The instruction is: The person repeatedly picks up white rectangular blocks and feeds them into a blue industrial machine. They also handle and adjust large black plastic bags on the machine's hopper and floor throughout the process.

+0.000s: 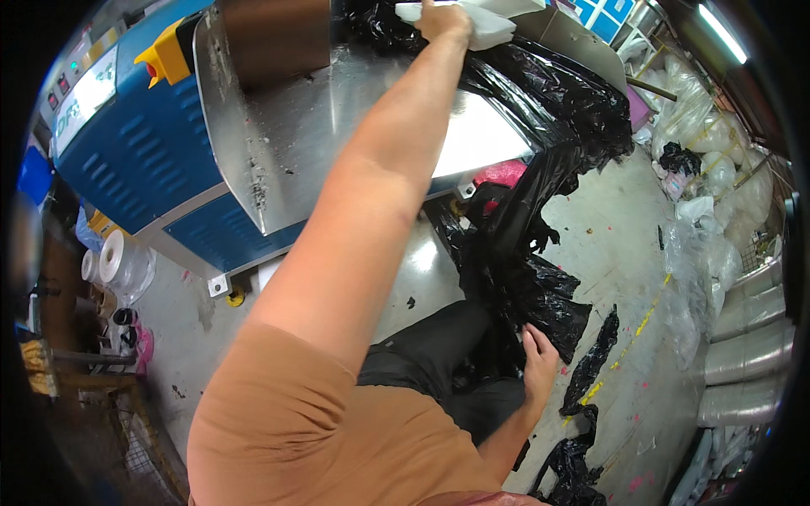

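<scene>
Black, glossy, crumpled plastic film [574, 110] drapes off the grey metal worktop [308, 122] toward the grey floor [616, 219]. At the far end, the left hand [445, 23] touches a white, flat-sided piece [492, 30]; its grip cannot be told. Half-curled, the right hand [540, 364] is at the film's lower folds, any pinch unclear.

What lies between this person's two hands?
In the head view, mostly crumpled black plastic film lies between the left hand and right hand, draping off the metal tray toward the floor.
</scene>
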A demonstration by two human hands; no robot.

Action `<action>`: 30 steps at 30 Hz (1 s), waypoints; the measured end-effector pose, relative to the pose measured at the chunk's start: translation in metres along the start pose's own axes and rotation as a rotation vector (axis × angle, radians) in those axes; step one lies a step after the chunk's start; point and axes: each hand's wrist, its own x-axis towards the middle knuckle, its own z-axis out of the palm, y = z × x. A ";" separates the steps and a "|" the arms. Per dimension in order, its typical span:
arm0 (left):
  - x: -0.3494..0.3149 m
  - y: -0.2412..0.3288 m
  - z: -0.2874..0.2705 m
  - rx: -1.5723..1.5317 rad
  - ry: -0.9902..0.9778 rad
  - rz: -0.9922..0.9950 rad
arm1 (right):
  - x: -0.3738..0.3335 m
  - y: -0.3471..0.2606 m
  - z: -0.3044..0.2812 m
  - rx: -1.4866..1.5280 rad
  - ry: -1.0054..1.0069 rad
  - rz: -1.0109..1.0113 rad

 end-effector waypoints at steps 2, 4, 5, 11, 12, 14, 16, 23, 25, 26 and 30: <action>0.031 -0.026 0.009 -0.054 0.115 -0.020 | 0.014 -0.013 0.027 0.081 -0.106 -0.064; 0.114 -0.055 -0.015 0.403 -0.085 0.026 | 0.016 -0.037 0.048 0.146 -0.172 -0.106; 0.073 -0.038 -0.004 0.186 -0.004 -0.110 | 0.009 -0.028 0.036 0.131 -0.106 -0.064; 0.063 -0.059 -0.012 0.206 0.104 -0.051 | -0.002 0.008 0.028 0.106 -0.036 0.082; 0.068 -0.062 -0.010 0.205 0.090 -0.079 | -0.003 0.007 0.028 0.123 -0.028 0.090; 0.086 -0.064 -0.011 0.209 0.067 -0.127 | -0.005 0.002 0.026 0.163 -0.015 0.103; 0.129 -0.088 -0.025 0.264 0.046 0.053 | 0.005 0.008 0.029 0.152 -0.053 0.104; 0.116 -0.087 -0.037 0.392 -0.003 0.005 | 0.019 0.043 0.040 0.071 -0.133 0.187; 0.101 -0.073 -0.038 0.439 -0.079 -0.074 | 0.018 0.040 0.049 0.035 -0.146 0.181; 0.098 -0.073 -0.027 0.402 -0.113 -0.089 | 0.018 0.040 0.054 0.043 -0.150 0.182; 0.259 -0.134 -0.104 0.691 -0.244 -0.018 | 0.031 0.011 0.082 0.136 -0.328 0.091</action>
